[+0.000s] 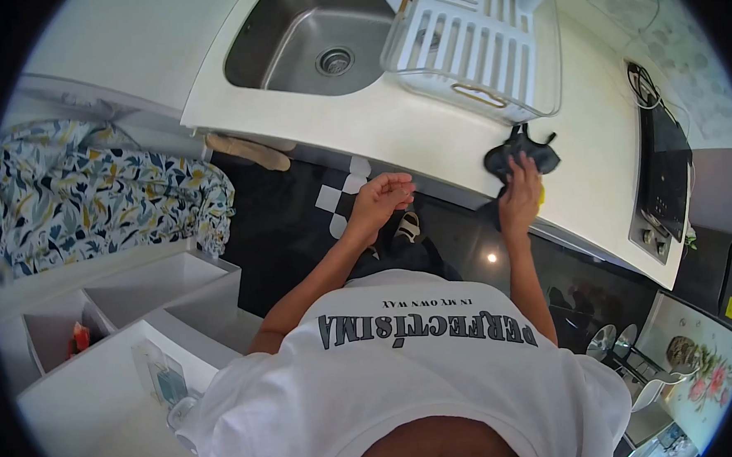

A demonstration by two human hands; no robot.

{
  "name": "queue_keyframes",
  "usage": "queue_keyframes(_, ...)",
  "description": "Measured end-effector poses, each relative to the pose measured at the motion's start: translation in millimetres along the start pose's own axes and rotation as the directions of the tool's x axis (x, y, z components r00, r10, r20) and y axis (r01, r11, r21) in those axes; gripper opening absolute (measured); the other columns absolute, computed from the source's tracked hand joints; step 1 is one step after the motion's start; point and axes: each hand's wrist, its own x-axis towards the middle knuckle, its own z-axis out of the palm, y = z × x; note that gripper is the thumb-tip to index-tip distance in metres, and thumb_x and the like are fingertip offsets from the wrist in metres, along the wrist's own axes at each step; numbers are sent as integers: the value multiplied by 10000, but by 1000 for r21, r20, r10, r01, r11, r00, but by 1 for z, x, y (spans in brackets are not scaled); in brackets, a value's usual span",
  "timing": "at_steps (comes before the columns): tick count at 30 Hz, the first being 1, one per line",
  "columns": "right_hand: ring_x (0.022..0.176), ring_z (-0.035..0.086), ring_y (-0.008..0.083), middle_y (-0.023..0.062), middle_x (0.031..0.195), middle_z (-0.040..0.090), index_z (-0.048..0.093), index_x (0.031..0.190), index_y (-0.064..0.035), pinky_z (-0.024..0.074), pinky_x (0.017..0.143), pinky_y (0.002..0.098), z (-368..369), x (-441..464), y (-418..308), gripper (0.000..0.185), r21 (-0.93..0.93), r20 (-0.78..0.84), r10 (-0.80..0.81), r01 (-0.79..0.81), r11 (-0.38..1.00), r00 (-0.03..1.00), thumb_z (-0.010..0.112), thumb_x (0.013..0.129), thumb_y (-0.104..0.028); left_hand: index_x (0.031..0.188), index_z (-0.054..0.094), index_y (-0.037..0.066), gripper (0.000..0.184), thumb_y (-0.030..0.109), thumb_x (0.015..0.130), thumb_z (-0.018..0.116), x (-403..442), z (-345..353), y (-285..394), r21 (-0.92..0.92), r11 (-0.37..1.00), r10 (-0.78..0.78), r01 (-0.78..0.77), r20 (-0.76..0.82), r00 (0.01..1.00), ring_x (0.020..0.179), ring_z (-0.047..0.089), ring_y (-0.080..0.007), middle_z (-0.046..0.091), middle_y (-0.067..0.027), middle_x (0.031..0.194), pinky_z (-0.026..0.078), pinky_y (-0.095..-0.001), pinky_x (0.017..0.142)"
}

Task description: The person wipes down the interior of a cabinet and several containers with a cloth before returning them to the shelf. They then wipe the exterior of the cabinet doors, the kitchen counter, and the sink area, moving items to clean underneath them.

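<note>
My right hand [520,197] rests on a black cloth item with thin straps [501,157] at the front edge of the white counter [435,130]. Its fingers are stretched over the dark fabric, and part of the cloth hangs over the edge. A bit of something yellow [541,194] shows beside that hand. Away from the counter, above the dark floor, my left hand [384,201] has its fingers curled together; whether anything small is between them cannot be made out.
Behind the black item stands a white dish rack [464,49] in a clear tray. A steel sink [311,45] is to its left. On the right sits a black cooktop [661,172] with a cable. White open drawers [150,289] stand at lower left.
</note>
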Motion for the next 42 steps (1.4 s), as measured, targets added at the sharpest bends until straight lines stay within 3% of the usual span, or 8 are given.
queue_keyframes(5, 1185, 459, 287, 84, 1233, 526, 585, 1107, -96, 334, 998, 432, 13, -19, -67, 468, 305, 140, -320, 266, 914, 937, 560, 668, 64, 1134, 544, -15, 283, 104, 880, 580, -33, -31, -27, -65, 998, 24, -28, -68, 997, 884, 615, -154, 622, -101, 1022, 493, -253, 784)
queue_keyframes(8, 1224, 423, 257, 62, 1279, 491, 564, 1153, -115, 321, 1010, 446, 24, -44, -83, 488, 399, 374, -678, 550, 734, 633, 554, 675, -14, 1136, 543, -16, 286, 99, 877, 584, -56, -53, -45, -105, 990, 86, -99, -121, 989, 887, 612, -151, 622, -102, 1024, 487, -251, 786)
queue_keyframes(12, 1230, 411, 248, 60, 1264, 493, 577, 1130, -102, 314, 1017, 450, 94, -59, -75, 412, 343, 372, -743, 662, 667, 556, 548, 726, -32, 1136, 544, -13, 281, 83, 874, 579, -89, -77, -71, -67, 992, 92, -110, -231, 968, 881, 610, -146, 622, -100, 1028, 483, -251, 783)
queue_keyframes(14, 1225, 409, 224, 48, 1288, 463, 544, 1181, -94, 311, 1024, 439, 121, -56, -86, 375, 153, 346, -551, 534, 831, 759, 490, 811, -119, 1136, 545, -11, 281, 80, 873, 579, -103, -87, -85, -50, 996, 63, -79, -262, 963, 879, 609, -144, 623, -99, 1027, 482, -250, 782)
queue_keyframes(21, 1141, 446, 294, 102, 1191, 480, 527, 1224, -181, 329, 999, 452, 109, -80, -70, 439, 25, 132, -317, 317, 948, 939, 492, 798, -80, 1114, 557, -6, 254, 87, 878, 572, -120, -88, -107, -10, 998, 51, -57, -297, 953, 858, 615, -130, 636, -66, 991, 475, -234, 778)
queue_keyframes(33, 1147, 429, 392, 172, 1188, 470, 552, 1157, -111, 308, 1006, 502, 10, -132, 161, 451, -188, -35, -45, 38, 981, 998, 501, 725, 6, 1118, 566, -3, 251, 74, 879, 573, -100, 12, -127, 205, 960, 232, -191, -200, 952, 896, 590, -117, 616, -83, 1042, 462, -234, 803)
queue_keyframes(37, 1187, 364, 428, 197, 1210, 439, 532, 1142, -37, 289, 993, 503, 19, -129, 120, 511, -101, -118, 131, -143, 985, 984, 485, 641, 50, 1116, 568, -4, 250, 75, 879, 576, -106, 29, -134, 196, 961, 241, -197, -239, 940, 895, 590, -114, 618, -83, 1039, 464, -236, 798)
queue_keyframes(42, 1206, 343, 402, 185, 1268, 406, 480, 1237, -55, 268, 1022, 497, 55, -106, 21, 664, 123, 25, -86, 83, 989, 996, 515, 593, 105, 1109, 573, -6, 245, 75, 879, 575, -103, 36, -126, 232, 948, 277, -217, -267, 923, 869, 600, -119, 632, -79, 1018, 466, -236, 787)
